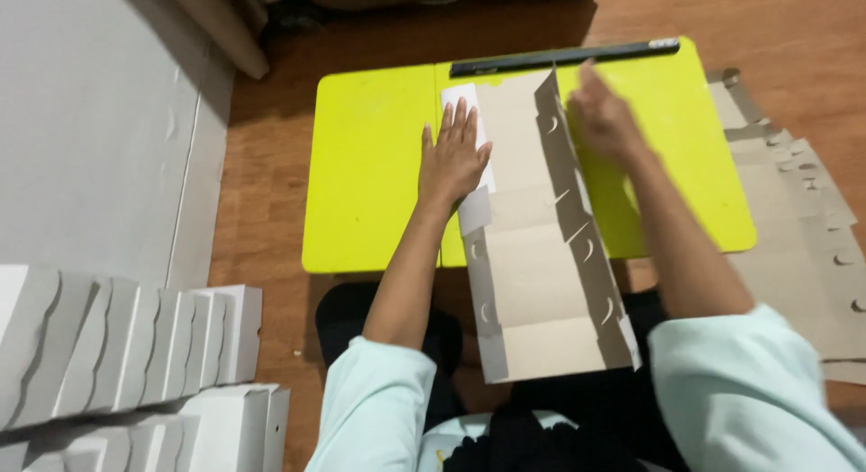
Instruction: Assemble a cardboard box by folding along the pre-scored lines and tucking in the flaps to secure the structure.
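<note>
While left hand lies flat, open, on carton blank at frame centre over tabletop, right hand, blurred, grip unclear, lifts side flap. We judge: press firmly beside crease, fold along score, keep flap upright, even.

Low lime-green folding table sits on a brown wood floor. On it there's a flat die-cut cardboard box blank hanging off the near edge, plus a long black ruler along the far edge. More cardboard blanks lie on the floor to the right, and folded white boxes are stacked at left.
</note>
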